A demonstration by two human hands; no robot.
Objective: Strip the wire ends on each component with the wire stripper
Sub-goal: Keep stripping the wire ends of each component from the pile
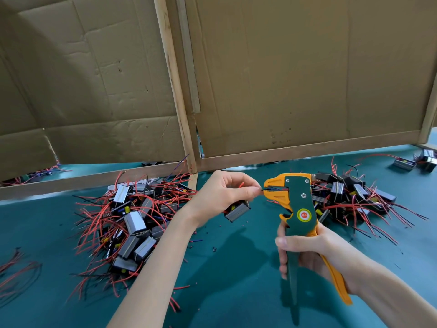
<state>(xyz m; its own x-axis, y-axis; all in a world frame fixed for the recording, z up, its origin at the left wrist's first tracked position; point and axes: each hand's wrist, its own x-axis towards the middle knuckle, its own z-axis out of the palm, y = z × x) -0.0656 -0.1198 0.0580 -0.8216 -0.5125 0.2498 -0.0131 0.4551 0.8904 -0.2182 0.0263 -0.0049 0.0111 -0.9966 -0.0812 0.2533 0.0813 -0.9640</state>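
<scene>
My right hand (309, 252) grips the handles of a green and orange wire stripper (296, 204), held upright with its jaws pointing left. My left hand (222, 195) pinches a thin black wire (266, 189) whose end sits in the stripper's jaws. A grey boxy component (237, 212) hangs below my left hand on its wires. A bit of red wire shows between my left fingers.
A pile of grey components with red and black wires (132, 221) lies at the left, another pile (350, 195) at the right behind the stripper. Cardboard panels on wooden frames (189, 91) stand behind. Loose wires (16, 271) lie at the far left on the green mat (236, 280).
</scene>
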